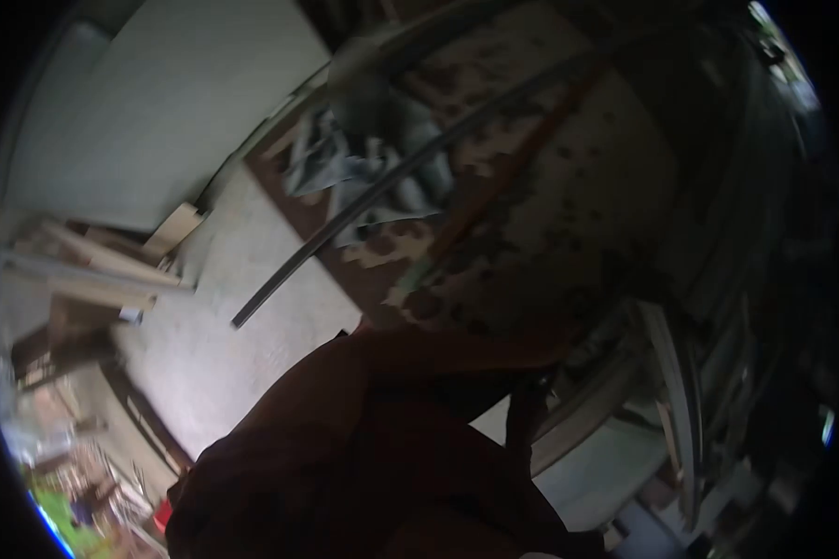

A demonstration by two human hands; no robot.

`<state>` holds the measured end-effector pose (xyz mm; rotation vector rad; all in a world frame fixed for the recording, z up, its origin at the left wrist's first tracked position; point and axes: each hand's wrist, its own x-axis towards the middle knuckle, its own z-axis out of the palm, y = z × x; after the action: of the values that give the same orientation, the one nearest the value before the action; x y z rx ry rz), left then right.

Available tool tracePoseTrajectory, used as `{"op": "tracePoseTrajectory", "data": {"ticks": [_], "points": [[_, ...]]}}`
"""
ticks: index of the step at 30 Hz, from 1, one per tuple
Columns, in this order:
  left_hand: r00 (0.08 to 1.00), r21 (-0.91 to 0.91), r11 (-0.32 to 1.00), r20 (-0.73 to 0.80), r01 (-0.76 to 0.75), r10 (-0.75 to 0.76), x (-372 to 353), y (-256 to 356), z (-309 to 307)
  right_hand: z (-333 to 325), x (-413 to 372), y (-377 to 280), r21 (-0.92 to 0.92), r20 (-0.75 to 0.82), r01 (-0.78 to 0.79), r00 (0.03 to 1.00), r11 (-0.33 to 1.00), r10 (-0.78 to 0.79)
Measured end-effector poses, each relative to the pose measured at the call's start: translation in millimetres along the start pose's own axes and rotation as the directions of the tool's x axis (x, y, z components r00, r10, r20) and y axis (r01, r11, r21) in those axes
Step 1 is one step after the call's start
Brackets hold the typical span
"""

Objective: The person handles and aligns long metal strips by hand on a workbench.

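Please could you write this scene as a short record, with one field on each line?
Picture: dark and blurred
Arm: one arm crosses the lower middle
Hands: neither can be made out
Long pieces: grey bar and reddish strip, both slanting up to the right
Cloth: crumpled grey cloth, partly hidden behind the bar
Left side: wood pieces beside a pale surface
Grip: cannot tell whether anything is held

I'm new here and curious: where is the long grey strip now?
In the head view, the long grey strip slants from left of centre up rightward, passing in front of the crumpled sheet, above-left of the orange strip.
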<state>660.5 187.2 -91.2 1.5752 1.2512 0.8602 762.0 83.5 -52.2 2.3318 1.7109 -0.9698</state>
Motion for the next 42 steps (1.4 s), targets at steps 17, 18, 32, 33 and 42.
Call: {"op": "tracePoseTrajectory", "data": {"ticks": [17,18,32,33,42], "points": [[0.991,0.074,0.995,0.116,-0.070,0.062,3,8,-14,-28,75,-1,0.135,-0.387,0.258,0.903,0.957,-0.189],[0.991,0.080,0.993,0.112,-0.086,0.076,4,8,-13,-29,80,-1,0.146,-0.390,0.257,0.903,0.955,-0.183],[0.984,0.128,0.985,0.152,-0.112,0.092,5,16,-17,-70,157,-21,0.057,-0.527,0.243,0.831,0.968,-0.178],[0.985,0.113,0.986,0.134,-0.124,0.108,5,15,-15,-74,162,-23,-0.005,-0.549,0.238,0.812,0.971,-0.201],[0.984,0.108,0.987,0.146,-0.121,0.105,4,13,-13,-101,208,-52,-0.149,-0.365,-0.022,0.931,0.989,-0.034]]}}
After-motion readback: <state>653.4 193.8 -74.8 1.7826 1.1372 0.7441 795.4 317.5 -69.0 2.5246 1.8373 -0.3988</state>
